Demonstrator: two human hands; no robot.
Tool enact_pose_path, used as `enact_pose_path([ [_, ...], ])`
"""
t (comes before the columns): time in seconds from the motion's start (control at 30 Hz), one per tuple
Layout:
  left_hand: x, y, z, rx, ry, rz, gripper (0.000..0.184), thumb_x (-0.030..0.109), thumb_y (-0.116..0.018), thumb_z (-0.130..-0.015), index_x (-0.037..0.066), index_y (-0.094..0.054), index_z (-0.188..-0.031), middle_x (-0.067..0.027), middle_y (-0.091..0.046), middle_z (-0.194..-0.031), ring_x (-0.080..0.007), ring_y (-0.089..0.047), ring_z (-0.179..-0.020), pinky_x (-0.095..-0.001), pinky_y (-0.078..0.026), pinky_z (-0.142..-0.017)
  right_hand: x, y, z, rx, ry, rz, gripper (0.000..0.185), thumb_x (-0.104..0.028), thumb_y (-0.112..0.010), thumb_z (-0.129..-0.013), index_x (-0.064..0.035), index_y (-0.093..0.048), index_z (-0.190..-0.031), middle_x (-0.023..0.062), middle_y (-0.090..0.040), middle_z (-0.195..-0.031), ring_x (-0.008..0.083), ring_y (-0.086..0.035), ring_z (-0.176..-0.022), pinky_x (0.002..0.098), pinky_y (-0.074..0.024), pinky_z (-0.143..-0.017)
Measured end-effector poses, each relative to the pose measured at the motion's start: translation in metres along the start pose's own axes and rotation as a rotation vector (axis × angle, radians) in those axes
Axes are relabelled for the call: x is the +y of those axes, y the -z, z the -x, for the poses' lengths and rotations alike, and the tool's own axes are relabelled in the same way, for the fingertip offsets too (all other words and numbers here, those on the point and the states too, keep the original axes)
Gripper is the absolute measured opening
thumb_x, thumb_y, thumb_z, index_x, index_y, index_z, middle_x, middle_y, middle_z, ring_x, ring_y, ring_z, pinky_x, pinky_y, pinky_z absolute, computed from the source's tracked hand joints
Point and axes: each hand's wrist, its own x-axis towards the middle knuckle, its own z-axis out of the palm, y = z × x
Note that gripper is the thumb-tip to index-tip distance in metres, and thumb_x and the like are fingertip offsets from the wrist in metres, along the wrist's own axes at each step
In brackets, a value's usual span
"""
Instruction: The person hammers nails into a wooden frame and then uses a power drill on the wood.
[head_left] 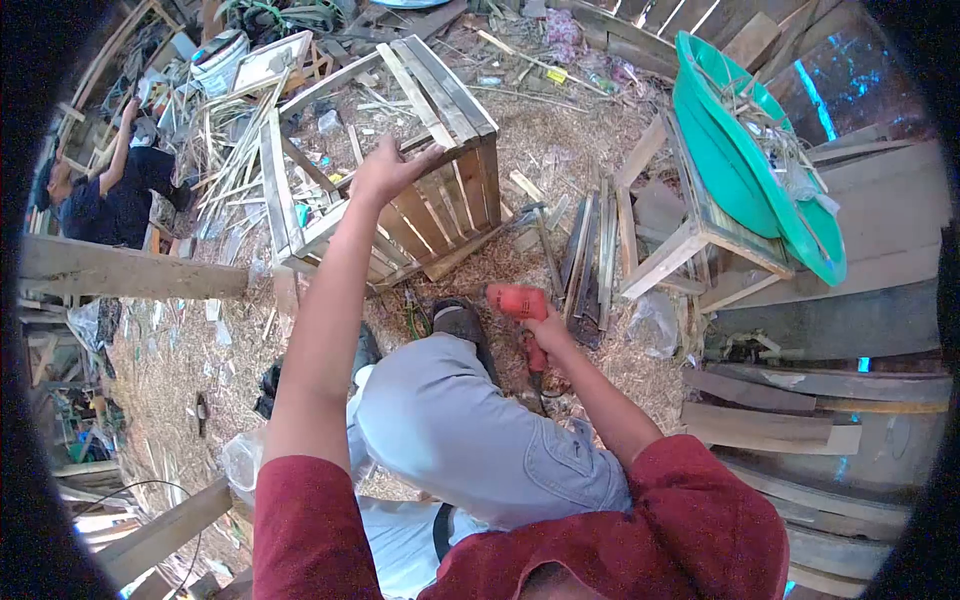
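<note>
My right hand (546,334) is wrapped round the handle of a red power drill (518,301), held low beside my right shoe with its front toward the left. A cord runs down from the handle. My left hand (388,172) reaches out over a slatted wooden crate (440,205), with its fingers stretched out and apart near the crate's upper edge. Whether the fingertips touch the wood I cannot tell. Pale slats (415,95) run along the crate's top on the right, and its left part is an open frame.
A hammer (546,245) and several wood strips (590,250) lie right of the crate. Farther right, a green basin (735,165) with scraps leans on a wooden stand (665,262). Another person (110,195) is at the far left. Wood shavings cover the ground.
</note>
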Motion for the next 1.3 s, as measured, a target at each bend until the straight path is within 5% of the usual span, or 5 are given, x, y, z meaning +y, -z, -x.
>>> enact_pose_path([
  [0.37, -0.006, 0.000, -0.004, -0.046, -0.018, 0.017, 0.115, 0.092, -0.059, -0.076, -0.009, -0.055, -0.132, -0.0341, -0.067, -0.126, -0.0458, -0.065, -0.121, -0.0500, -0.049, -0.105, -0.195, 0.066, 0.059, -0.011, 0.266, -0.045, 0.059, -0.001, -0.073, -0.086, -0.0007, -0.053, -0.141, 0.0084, -0.070, -0.122, 0.0176, -0.068, -0.112, 0.0341, -0.0507, -0.103],
  [0.7, 0.008, 0.014, 0.000, -0.167, 0.108, 0.080, 0.138, 0.097, -0.058, -0.068, -0.012, -0.040, -0.151, -0.0376, -0.054, -0.143, -0.0444, -0.054, -0.137, -0.0471, -0.041, -0.116, -0.350, 0.070, 0.083, 0.030, 0.402, 0.165, 0.072, -0.001, -0.073, -0.089, -0.0083, -0.039, -0.152, 0.0075, -0.070, -0.106, 0.0097, -0.064, -0.070, 0.0274, -0.0512, -0.056],
  [1.0, 0.016, 0.016, 0.002, -0.151, 0.214, 0.006, 0.094, 0.081, -0.039, -0.094, 0.003, -0.053, -0.145, -0.0263, -0.065, -0.136, -0.0413, -0.062, -0.128, -0.0504, -0.049, -0.107, -0.462, 0.049, 0.077, -0.073, 0.358, 0.405, 0.070, -0.020, -0.075, -0.096, -0.0059, -0.037, -0.154, 0.0058, -0.068, -0.108, 0.0084, -0.061, -0.069, 0.0265, -0.0492, -0.054],
  [1.1, 0.016, 0.011, 0.002, -0.113, 0.223, -0.008, 0.081, 0.072, -0.035, -0.100, 0.003, -0.057, -0.139, -0.0255, -0.068, -0.131, -0.0415, -0.065, -0.123, -0.0511, -0.050, -0.105, -0.462, 0.048, 0.029, 0.010, 0.786, 0.665, 0.071, -0.025, -0.073, -0.098, -0.0065, -0.037, -0.156, 0.0060, -0.068, -0.107, 0.0091, -0.062, -0.070, 0.0269, -0.0510, -0.057],
  [1.3, 0.011, 0.002, 0.010, -0.040, 0.211, 0.032, 0.064, 0.054, -0.036, -0.104, 0.002, -0.064, -0.129, -0.0245, -0.071, -0.125, -0.0407, -0.068, -0.117, -0.0515, -0.052, -0.102, -0.483, 0.019, 0.029, -0.154, 0.502, 0.569, 0.068, -0.028, -0.071, -0.100, -0.0074, -0.038, -0.156, 0.0068, -0.068, -0.107, 0.0098, -0.063, -0.075, 0.0285, -0.0534, -0.062],
])
